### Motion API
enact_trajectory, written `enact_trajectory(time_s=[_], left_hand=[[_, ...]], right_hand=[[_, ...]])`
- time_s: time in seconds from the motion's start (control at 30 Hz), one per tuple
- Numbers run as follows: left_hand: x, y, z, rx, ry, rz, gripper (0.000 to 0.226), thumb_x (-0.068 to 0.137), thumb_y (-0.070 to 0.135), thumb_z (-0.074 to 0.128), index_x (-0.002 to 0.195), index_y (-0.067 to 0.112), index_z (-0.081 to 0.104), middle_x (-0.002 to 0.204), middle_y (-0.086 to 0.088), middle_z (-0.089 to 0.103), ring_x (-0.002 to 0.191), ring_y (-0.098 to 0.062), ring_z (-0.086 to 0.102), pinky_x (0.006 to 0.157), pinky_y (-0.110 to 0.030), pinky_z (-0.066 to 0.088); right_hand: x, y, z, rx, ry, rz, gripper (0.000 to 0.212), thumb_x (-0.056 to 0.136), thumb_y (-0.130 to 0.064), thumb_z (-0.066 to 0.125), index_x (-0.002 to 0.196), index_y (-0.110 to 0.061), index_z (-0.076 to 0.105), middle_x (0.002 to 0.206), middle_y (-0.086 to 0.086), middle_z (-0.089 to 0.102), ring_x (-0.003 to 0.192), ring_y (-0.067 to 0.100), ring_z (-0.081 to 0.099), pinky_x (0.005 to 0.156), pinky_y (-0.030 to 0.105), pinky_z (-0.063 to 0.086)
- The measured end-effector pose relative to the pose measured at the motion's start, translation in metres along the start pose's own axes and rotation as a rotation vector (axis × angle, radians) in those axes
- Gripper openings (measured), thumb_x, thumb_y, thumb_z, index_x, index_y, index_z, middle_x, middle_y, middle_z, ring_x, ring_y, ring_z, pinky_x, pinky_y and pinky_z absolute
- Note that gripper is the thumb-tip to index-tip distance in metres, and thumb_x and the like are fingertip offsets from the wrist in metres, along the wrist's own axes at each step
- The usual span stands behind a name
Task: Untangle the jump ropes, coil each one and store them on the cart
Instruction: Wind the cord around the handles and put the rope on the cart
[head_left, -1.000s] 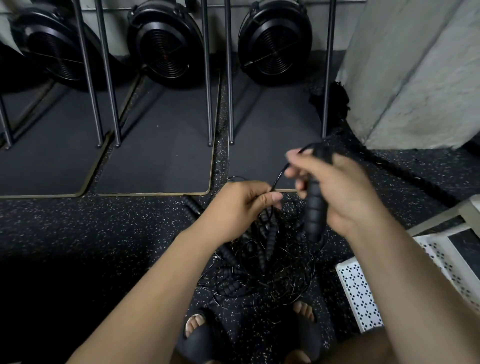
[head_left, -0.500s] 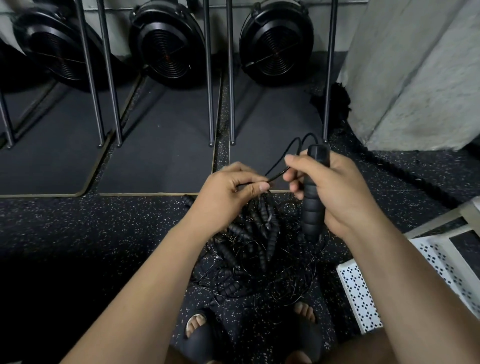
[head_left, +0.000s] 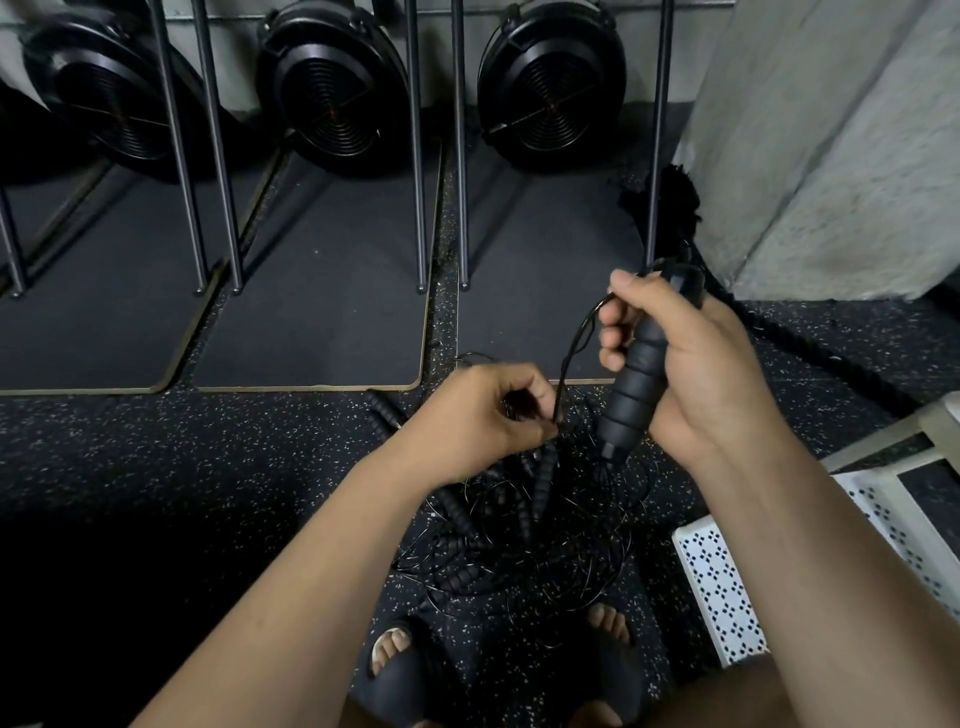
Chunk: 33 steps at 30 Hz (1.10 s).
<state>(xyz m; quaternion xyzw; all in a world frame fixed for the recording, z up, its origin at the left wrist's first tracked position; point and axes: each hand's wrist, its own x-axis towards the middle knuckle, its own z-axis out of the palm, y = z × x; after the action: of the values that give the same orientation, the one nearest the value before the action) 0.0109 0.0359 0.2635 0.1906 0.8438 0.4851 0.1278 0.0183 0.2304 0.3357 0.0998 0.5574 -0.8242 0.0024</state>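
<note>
My right hand (head_left: 691, 374) grips a black ribbed rope handle (head_left: 631, 387), while my left hand (head_left: 467, 421) pinches its thin black cord (head_left: 571, 348) above the tangled black rope pile (head_left: 519, 535) on the speckled floor (head_left: 208, 467); I judge hard pulling would tighten knots.

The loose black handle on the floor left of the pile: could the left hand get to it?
Probably, once freed. The loose handle lies uncovered on the floor near the left hand, but that hand pinches a thin cord and would likely have to drop it first.
</note>
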Motion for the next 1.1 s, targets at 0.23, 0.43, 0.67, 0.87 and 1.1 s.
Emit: enact_trajectory(time_s=[0.23, 0.43, 0.67, 0.87, 1.1], left_hand=[[-0.001, -0.008, -0.001, 0.136, -0.097, -0.08, 0.031, 0.089, -0.003, 0.069, 0.09, 0.028, 0.069, 0.091, 0.012, 0.073, 0.086, -0.018, 0.071, 0.079, -0.031, 0.056], [-0.003, -0.002, -0.001, 0.088, -0.102, -0.063, 0.034, 0.1, 0.002, 0.059, 0.101, 0.031, 0.077, 0.096, 0.009, 0.076, 0.086, -0.029, 0.072, 0.078, -0.041, 0.063], [-0.002, 0.013, 0.002, -0.028, -0.024, -0.007, 0.022, 0.088, 0.022, 0.05, 0.094, 0.018, 0.072, 0.082, -0.017, 0.066, 0.072, -0.04, 0.059, 0.07, -0.054, 0.062], [-0.001, 0.01, -0.005, -0.074, -0.003, -0.006, 0.024, 0.103, 0.04, 0.059, 0.098, 0.02, 0.073, 0.094, -0.01, 0.074, 0.094, -0.036, 0.068, 0.093, -0.054, 0.055], [0.004, -0.01, -0.011, 0.131, 0.224, 0.012, 0.025, 0.097, 0.024, 0.063, 0.106, 0.039, 0.081, 0.106, 0.013, 0.064, 0.107, -0.009, 0.06, 0.102, -0.036, 0.048]], right_hand=[[0.006, -0.004, -0.008, 0.149, 0.023, -0.007, 0.014, 0.098, -0.018, 0.072, 0.087, -0.014, 0.065, 0.078, 0.001, 0.067, 0.064, 0.011, 0.058, 0.054, 0.023, 0.045], [0.01, -0.002, -0.013, 0.152, 0.031, 0.003, 0.012, 0.097, -0.022, 0.075, 0.094, -0.015, 0.066, 0.079, 0.001, 0.068, 0.063, 0.011, 0.057, 0.054, 0.023, 0.045], [-0.002, 0.019, 0.003, -0.312, -0.11, 0.07, 0.011, 0.095, -0.01, 0.078, 0.099, -0.002, 0.072, 0.069, 0.008, 0.069, 0.054, 0.015, 0.055, 0.051, 0.026, 0.044], [-0.002, 0.022, 0.001, -0.456, -0.104, 0.012, 0.008, 0.096, -0.007, 0.074, 0.09, -0.004, 0.071, 0.072, 0.008, 0.073, 0.057, 0.017, 0.059, 0.055, 0.032, 0.044], [0.0, 0.012, 0.001, -0.261, -0.001, -0.065, 0.011, 0.097, -0.007, 0.072, 0.089, -0.007, 0.065, 0.071, 0.007, 0.069, 0.056, 0.017, 0.055, 0.053, 0.03, 0.044]])
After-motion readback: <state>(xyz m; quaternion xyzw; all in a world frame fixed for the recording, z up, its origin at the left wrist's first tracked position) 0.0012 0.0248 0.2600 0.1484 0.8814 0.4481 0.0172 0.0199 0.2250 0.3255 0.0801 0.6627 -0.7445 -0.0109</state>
